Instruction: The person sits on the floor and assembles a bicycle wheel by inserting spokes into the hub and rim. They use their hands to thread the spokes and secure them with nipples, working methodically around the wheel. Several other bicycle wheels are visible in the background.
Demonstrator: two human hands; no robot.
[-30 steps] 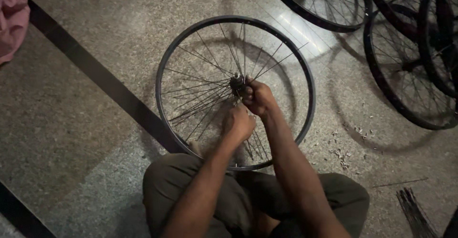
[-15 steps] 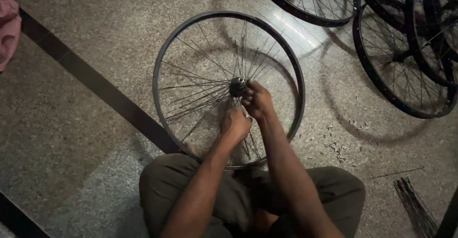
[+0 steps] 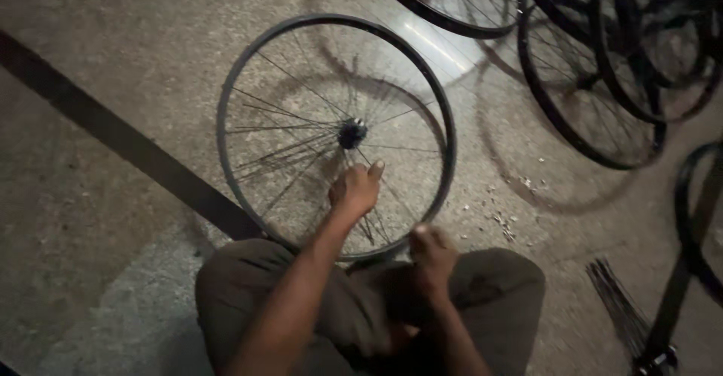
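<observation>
One hand left the hub (image 3: 352,132): right hand (image 3: 431,259) is back at the knee, fingers curled, grip unclear. Left hand (image 3: 357,189) stays pinched on spokes just below the hub; wheel (image 3: 226,112) flat on floor ahead of fingertips. Hub work paused.

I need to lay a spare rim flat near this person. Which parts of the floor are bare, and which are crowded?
Bare floor lies left of the wheel, on both sides of the dark floor stripe. The top right is crowded with leaning wheels. A bundle of spokes lies at the lower right, and small bits are scattered just right of the wheel.
</observation>
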